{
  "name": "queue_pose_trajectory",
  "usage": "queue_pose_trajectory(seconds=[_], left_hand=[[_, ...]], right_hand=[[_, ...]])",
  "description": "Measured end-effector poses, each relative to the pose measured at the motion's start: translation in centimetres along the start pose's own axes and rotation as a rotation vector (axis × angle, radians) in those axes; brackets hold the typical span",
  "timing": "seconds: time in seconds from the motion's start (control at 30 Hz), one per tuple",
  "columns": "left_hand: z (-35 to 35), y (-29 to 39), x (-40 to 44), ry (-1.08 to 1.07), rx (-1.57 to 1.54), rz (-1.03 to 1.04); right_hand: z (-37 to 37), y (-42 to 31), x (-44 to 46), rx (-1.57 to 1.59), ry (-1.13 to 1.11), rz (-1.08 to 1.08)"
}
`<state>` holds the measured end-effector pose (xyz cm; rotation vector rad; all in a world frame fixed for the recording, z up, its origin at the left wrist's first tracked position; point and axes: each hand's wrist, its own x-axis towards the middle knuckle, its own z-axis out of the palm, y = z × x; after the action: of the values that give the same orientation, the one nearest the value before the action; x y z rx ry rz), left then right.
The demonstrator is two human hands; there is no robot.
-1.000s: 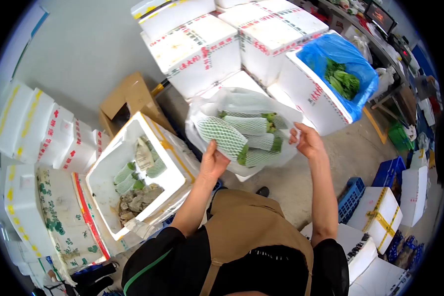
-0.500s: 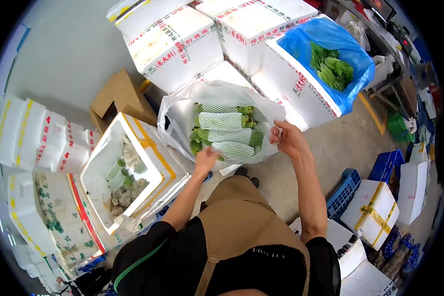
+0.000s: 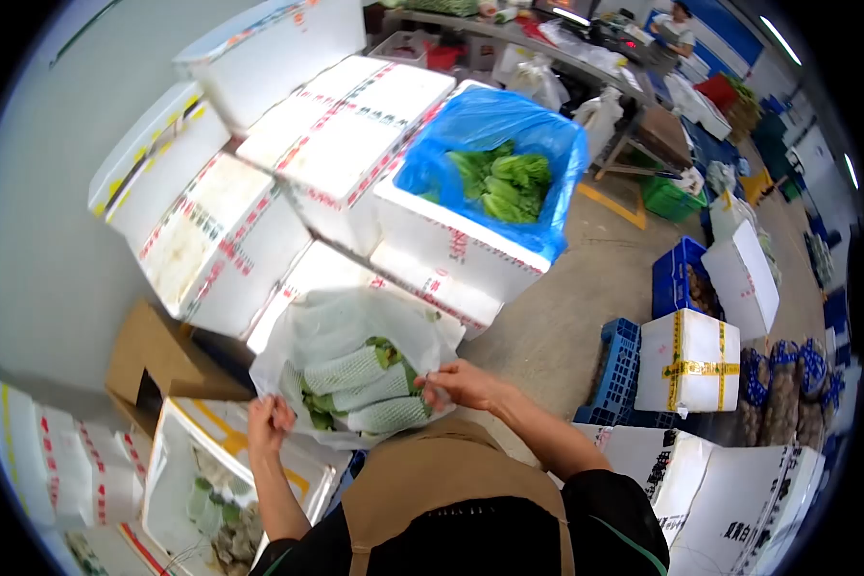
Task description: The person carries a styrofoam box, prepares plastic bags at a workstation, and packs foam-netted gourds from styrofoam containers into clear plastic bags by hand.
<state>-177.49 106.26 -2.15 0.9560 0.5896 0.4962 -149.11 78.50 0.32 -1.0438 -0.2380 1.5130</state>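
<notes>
A translucent plastic bag is spread wide in front of me. In it lie several bundles of leafy green vegetables in white foam net sleeves. My left hand is at the bag's left edge, its fingers closed on the plastic. On the opposite side, my right hand pinches the bag's right rim. Below and left stands an open foam box with a few more sleeved vegetables and crumpled wrapping inside.
Ahead, a foam box lined with a blue bag holds lettuce. Closed foam boxes stand behind the bag. A cardboard box is at left. Blue crates and a taped foam box stand right. A person is far back.
My view has swung right and up, so the bag appears lower and further left. My left hand has gone from the near sleeved vegetables to the bag's left edge.
</notes>
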Motion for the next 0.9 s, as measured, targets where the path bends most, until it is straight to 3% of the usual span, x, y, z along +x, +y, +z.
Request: queue_pose_trajectory(seconds=[0.03, 0.1, 0.17, 0.23, 0.27, 0.37, 0.47, 0.53, 0.6, 0.73, 0.83, 0.9], left_hand=[[0.6, -0.6, -0.4, -0.04, -0.159, -0.109], [4.6, -1.3, -1.0, -0.004, -0.114, -0.362], [3.7, -5.0, 0.1, -0.46, -0.229, -0.639], [5.6, -5.5, 1.2, -0.71, -0.153, -0.658], [6.4, -5.5, 1.7, -0.832, -0.114, -0.667], [8.1, -1.0, 2.6, -0.77, 0.03, -0.458], [11.4, 3.6, 2.3, -0.834, -0.115, -0.318], [14.0, 5.8, 1.4, -0.874, -0.166, -0.014], [17.9, 8.0, 0.0, -0.957, -0.209, 0.217], [23.0, 9.8, -1.7, -1.301, -0.315, 0.207], [27.4, 9.1, -3.1, -1.575, -0.462, 0.214], [30.8, 8.0, -3.5, -1.782, -0.616, 0.178]], right_hand=[[-0.8, 1.3, 1.2, -0.057, -0.081, -0.094], [-0.9, 2.7, 3.2, -0.238, -0.181, -0.214], [0.3, 3.5, 4.1, -0.214, -0.303, -0.123], [2.4, 3.4, 4.0, 0.03, -0.441, 0.159], [2.7, 3.2, 3.7, 0.033, -0.437, 0.144], [2.9, 2.7, 1.7, 0.097, -0.42, 0.046], [1.7, -0.8, -1.7, 0.206, -0.393, -0.168], [2.9, -3.1, -4.2, 0.244, -0.372, -0.279], [2.4, -4.6, -5.2, 0.221, -0.517, -0.404], [2.1, -6.2, -9.3, 0.247, -0.559, -0.464], [2.3, -7.9, -13.3, 0.249, -0.793, -0.673], [1.1, -8.3, -15.3, 0.085, -0.948, -0.904]])
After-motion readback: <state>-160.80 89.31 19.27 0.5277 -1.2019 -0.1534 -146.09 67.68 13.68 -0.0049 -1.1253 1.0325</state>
